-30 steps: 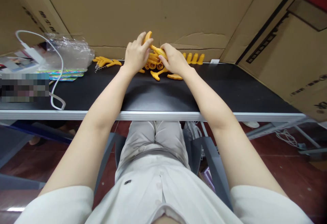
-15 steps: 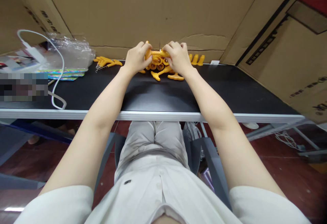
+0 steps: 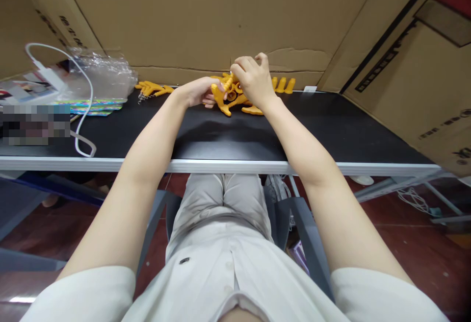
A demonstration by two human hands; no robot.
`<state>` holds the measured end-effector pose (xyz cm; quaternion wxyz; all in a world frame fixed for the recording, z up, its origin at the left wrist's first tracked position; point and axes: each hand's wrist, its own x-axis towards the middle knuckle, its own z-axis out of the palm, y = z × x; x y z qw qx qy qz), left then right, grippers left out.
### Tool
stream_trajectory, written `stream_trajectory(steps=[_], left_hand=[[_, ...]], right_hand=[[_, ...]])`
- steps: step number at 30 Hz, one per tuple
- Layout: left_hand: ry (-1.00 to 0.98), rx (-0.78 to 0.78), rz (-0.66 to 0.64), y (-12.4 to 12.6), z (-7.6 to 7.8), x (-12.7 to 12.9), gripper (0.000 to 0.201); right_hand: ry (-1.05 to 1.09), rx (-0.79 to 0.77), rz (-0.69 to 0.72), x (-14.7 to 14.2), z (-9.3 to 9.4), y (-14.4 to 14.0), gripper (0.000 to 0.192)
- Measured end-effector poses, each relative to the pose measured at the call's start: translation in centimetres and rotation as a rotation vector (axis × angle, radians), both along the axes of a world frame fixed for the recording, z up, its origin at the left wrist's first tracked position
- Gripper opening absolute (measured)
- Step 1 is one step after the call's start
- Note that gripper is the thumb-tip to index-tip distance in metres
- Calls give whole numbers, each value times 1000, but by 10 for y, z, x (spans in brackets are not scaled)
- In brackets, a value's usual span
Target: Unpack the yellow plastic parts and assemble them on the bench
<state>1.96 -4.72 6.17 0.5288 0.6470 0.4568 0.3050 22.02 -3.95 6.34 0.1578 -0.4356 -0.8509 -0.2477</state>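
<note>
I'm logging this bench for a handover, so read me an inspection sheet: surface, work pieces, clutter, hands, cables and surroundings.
Surface: black tabletop with a metal front edge.
Work pieces: yellow ridged piece in the left hand; upright yellow row beyond the right hand; yellow cluster at left.
Clutter: clear plastic wrapping and colourful packets at left.
Hands: left grips the ridged piece; right has fingertips near its far end, contact unclear.
Cables: white cable looped at left; pale cable bundle below the table at right.
Surroundings: cardboard panels behind and at right.

bare hands (image 3: pixel 254 83) at a yellow ridged piece (image 3: pixel 218 95), more yellow pieces (image 3: pixel 290 86) nearby, black tabletop (image 3: pixel 331 126), cardboard (image 3: pixel 176 18) behind
</note>
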Motion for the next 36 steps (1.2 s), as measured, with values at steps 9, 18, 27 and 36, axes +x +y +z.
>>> stream_trajectory(steps=[9,18,27,36], left_hand=[[-219,-91,37,12,-5,-18,48],[-255,-118,61,17,-8,-14,37],[-468,29,287,34,-14,-31,16],[-84,132,540,33,-13,-60,27]], right_hand=[[118,21,-100,4,8,-8,57],[171,34,-103,10,10,0,57],[607,-15,-388,80,2,44,40],[691,-305,-607,126,-58,95,30]])
